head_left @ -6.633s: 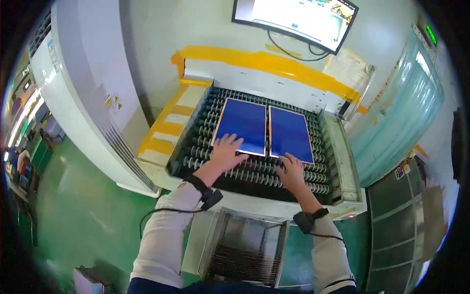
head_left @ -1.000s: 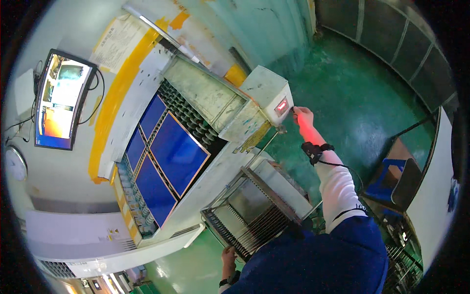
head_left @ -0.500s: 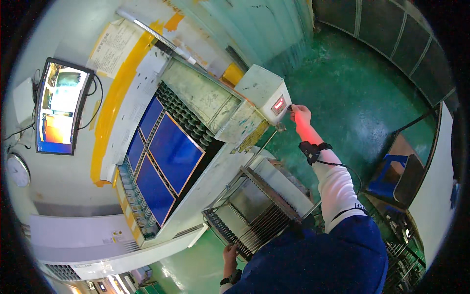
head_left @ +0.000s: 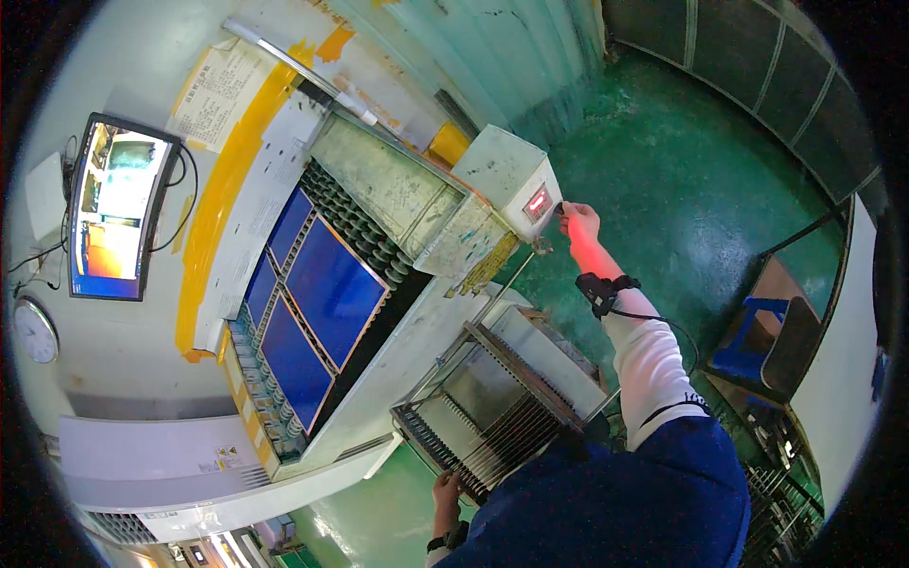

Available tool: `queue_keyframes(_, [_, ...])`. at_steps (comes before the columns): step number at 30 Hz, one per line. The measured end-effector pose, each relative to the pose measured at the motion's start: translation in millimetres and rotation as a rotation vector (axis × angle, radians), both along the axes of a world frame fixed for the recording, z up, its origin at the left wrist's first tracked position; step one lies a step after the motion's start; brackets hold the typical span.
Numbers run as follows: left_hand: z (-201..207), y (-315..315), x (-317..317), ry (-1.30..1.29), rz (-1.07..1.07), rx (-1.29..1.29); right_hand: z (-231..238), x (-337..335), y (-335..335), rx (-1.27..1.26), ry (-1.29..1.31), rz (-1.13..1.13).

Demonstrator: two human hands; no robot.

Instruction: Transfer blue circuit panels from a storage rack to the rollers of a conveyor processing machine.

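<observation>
My right hand [head_left: 580, 225] reaches out with its fingers closed on a small dark knob [head_left: 561, 208] on the side of a pale control box [head_left: 508, 170]. A lit red display [head_left: 538, 203] faces me on that box, and red light falls over my wrist. Down at the lower middle, my left hand [head_left: 447, 492] has its fingers curled at the near left corner of a slotted metal rack [head_left: 523, 371]. Blue panels with copper-coloured edges [head_left: 331, 289] lie on the roller conveyor [head_left: 365, 222] to the left of the box.
A monitor [head_left: 123, 208] and a round clock [head_left: 36, 329] hang at the left. A blue stool [head_left: 753, 341] stands at the right beside a pale board [head_left: 838, 379]. Translucent strip curtain [head_left: 511, 57] hangs at the back over green floor [head_left: 682, 180].
The blue panels have shifted slightly up and left along the rollers, away from the conveyor's near end. Both my hands stay almost where they were.
</observation>
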State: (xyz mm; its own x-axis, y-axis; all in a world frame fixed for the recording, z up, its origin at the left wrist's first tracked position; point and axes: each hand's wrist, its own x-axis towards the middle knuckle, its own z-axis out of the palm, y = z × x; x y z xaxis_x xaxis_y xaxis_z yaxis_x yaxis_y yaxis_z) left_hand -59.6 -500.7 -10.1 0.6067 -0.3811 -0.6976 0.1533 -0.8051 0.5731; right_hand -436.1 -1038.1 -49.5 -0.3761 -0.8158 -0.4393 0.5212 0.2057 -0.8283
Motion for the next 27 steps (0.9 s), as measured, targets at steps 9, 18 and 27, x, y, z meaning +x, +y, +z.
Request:
queue_keyframes(9, [4,-6,-2,0.026,-0.02,-0.003,0,0,0,-0.004,-0.038,-0.001])
queue_keyframes(18, [4,-9,-2,0.002,-0.053,0.009,7,1,1,0.032,-0.005,-0.003])
queue_keyframes(27, [6,-13,-7,-0.031,-0.07,0.015,6,1,1,0.017,-0.004,0.002])
